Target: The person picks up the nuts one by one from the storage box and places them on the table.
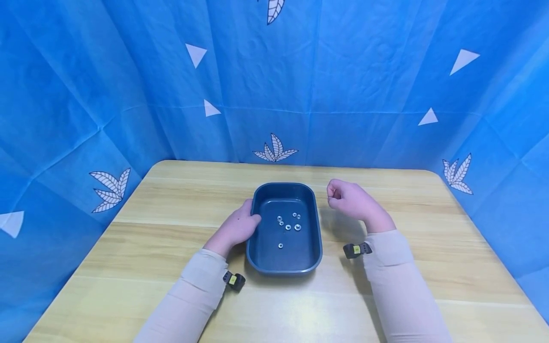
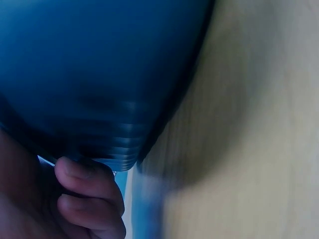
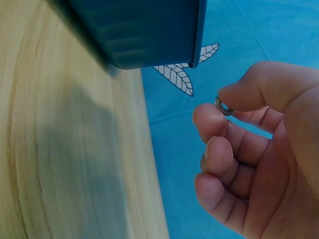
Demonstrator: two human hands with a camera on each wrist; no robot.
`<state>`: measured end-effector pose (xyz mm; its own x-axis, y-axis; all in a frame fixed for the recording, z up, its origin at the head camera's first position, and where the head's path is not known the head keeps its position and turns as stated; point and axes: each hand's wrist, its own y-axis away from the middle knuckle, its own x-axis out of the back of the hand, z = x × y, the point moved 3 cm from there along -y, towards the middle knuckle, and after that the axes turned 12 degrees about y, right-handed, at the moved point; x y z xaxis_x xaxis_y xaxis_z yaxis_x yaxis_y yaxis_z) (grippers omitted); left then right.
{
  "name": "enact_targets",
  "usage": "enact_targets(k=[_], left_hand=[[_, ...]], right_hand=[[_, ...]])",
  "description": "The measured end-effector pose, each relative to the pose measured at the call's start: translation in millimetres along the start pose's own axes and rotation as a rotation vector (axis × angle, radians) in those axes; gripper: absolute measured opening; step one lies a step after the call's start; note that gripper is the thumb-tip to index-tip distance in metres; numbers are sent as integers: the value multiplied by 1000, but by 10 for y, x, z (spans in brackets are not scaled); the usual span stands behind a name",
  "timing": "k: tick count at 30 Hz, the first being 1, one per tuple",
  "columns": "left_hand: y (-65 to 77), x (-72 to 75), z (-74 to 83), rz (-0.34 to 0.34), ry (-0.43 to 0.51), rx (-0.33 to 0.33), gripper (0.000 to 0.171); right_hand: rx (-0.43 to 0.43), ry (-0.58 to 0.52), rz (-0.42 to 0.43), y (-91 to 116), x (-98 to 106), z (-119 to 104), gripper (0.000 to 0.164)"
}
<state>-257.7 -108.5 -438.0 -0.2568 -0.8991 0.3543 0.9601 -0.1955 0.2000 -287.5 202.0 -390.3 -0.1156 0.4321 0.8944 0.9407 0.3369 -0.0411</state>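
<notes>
A dark blue rectangular tray (image 1: 285, 267) stands mid-table, with several small silvery metal nuts (image 1: 288, 227) scattered on its floor. My left hand (image 1: 237, 227) grips the tray's left rim, thumb over the edge; in the left wrist view its curled fingers (image 2: 92, 181) show against the ribbed outer wall. To the right of the tray, my right hand (image 1: 353, 200) is raised above the table. Between thumb and index fingertip it pinches one small metal nut (image 3: 224, 106), seen edge-on in the right wrist view. The other fingers of that hand are loosely curled.
The light wood-grain table (image 1: 171, 305) reaches back to a blue curtain (image 1: 274, 85) with white leaf and triangle prints, which also hangs along both sides. Each wrist wears a small black camera, such as the one on the right cuff (image 1: 352, 250).
</notes>
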Motion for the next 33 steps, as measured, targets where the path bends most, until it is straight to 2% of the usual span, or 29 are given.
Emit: enact_targets(k=[6,12,18,24,33], left_hand=[[-14,-3,-1,1,-6,0,59],[6,1,45,1,-8,-12,58],[1,3,43,-3,-11,-17,59],[0,6,39,-2,-14,-15,58],[2,-2,26,-5,-18,-14,59]], right_hand=[[8,7,12,-18,-17,30,14],[-28,44,30,-37,-39,87,5],[-64,77,14,-59,-73,128,4],[-39,130,-18,-65,-110,153,21],[-47,150,-59,-59,-197,163,7]])
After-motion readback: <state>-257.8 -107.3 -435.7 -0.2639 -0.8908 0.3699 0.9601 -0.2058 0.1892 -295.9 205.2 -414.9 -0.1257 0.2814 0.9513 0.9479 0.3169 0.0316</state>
